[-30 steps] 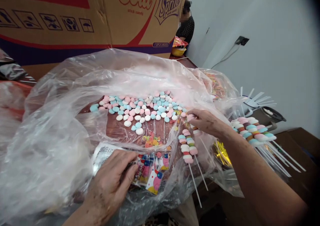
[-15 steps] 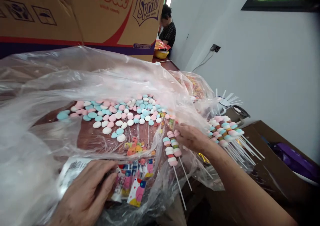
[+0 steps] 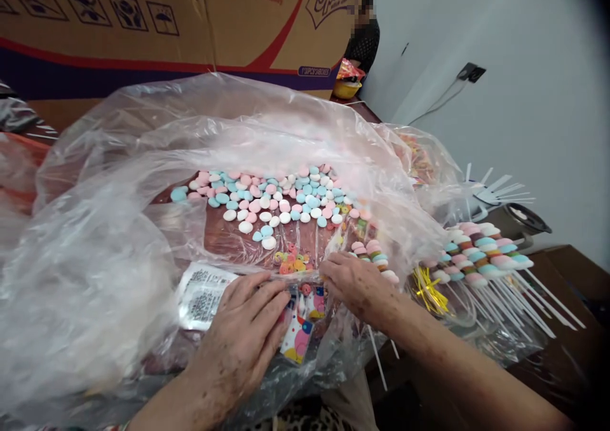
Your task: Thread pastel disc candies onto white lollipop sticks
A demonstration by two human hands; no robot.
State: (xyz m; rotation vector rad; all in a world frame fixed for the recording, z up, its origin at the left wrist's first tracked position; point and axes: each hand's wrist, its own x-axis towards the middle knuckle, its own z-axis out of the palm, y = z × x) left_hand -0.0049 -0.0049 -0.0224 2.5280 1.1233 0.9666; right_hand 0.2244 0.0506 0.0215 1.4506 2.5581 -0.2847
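Fingers of the left hand [image 3: 243, 332] curl loosely over printed packets [image 3: 296, 342]; the right hand [image 3: 357, 286], half-closed, is near the gummy rings [image 3: 291, 262] and partly hides candy skewers [image 3: 379, 258]; whether either grips anything, I cannot tell. Pastel candies [image 3: 255, 205] lie beyond on the desk [image 3: 223, 235].

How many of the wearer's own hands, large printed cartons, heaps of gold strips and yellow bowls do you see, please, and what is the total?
Wearer's own hands (left hand, right hand): 2
Large printed carton: 1
Heap of gold strips: 1
Yellow bowl: 1
Total: 5
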